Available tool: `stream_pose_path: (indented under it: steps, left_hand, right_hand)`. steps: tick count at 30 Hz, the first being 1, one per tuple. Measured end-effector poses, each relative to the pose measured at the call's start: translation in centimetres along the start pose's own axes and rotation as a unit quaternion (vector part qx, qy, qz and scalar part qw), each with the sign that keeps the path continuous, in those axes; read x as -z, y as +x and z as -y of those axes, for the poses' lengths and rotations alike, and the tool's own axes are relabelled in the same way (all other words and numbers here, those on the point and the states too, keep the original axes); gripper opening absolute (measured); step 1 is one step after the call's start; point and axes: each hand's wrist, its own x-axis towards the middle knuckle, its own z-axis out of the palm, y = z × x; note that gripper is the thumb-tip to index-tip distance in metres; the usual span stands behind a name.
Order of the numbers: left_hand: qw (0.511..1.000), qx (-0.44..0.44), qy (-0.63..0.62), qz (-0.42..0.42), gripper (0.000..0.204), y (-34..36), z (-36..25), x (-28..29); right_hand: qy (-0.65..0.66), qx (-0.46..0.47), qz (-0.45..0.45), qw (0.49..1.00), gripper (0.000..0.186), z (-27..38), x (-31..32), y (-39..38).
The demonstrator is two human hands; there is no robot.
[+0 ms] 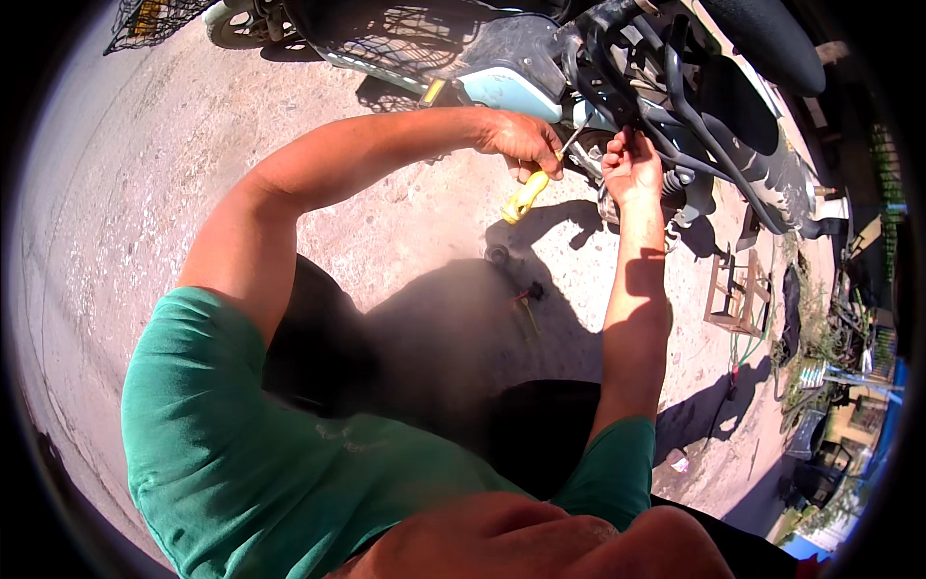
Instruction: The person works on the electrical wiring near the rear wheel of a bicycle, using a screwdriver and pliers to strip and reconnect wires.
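Observation:
My left hand [526, 145] is closed on a yellow-handled screwdriver [524, 199]; its thin metal shaft points up toward the underside of a scooter [511, 92] with a pale blue panel and black tubular frame. Just right of the screwdriver, my right hand [632, 169] reaches into the frame with curled fingers at the dark parts; what they hold, if anything, is hidden. A coiled spring [680, 183] shows beside that hand. Below, on the sunlit pavement, lie a small round part [497, 254] and a tool with yellow and red [526, 307], partly in my shadow.
At the upper left are a wheel [234, 27] and a black mesh basket [145, 24]. A low wooden stool or frame [733, 294] stands to the right, with a green cord beneath it. Weeds and clutter [820, 386] line the far right edge.

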Motion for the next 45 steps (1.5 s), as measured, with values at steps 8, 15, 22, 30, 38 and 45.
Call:
stream_pose_path:
  steps: [8,15,22,30,38,45]
  left_hand:
    - [1.000,-0.006,-0.018,-0.020,0.021,-0.8,-0.9,-1.0]
    - [1.000,0.006,0.018,-0.016,0.018,-0.7,-0.1,-0.2]
    - [0.999,-0.001,0.037,-0.021,0.017,-1.0,-0.7,-0.4]
    - [0.997,0.011,0.055,-0.045,0.023,-1.0,0.9,-0.7]
    - [0.994,0.013,0.090,-0.060,0.022,-1.5,1.2,-1.3]
    - [0.998,0.002,0.060,-0.033,0.025,-0.3,1.9,-0.9]
  right_hand:
    - [0.055,0.018,-0.028,0.998,0.017,-0.4,0.2,0.2]
    - [0.100,0.008,-0.041,0.994,0.018,-0.7,-0.6,0.1]
    - [0.047,0.000,-0.023,0.999,0.021,-1.1,-0.3,-0.8]
    - [-0.582,-0.096,-0.108,0.800,0.022,-13.2,11.3,-2.9]
    - [-0.746,-0.098,-0.129,0.646,0.034,-19.9,16.8,-6.2]
    - [-0.537,-0.057,-0.187,0.821,0.041,-20.0,19.8,-4.7]
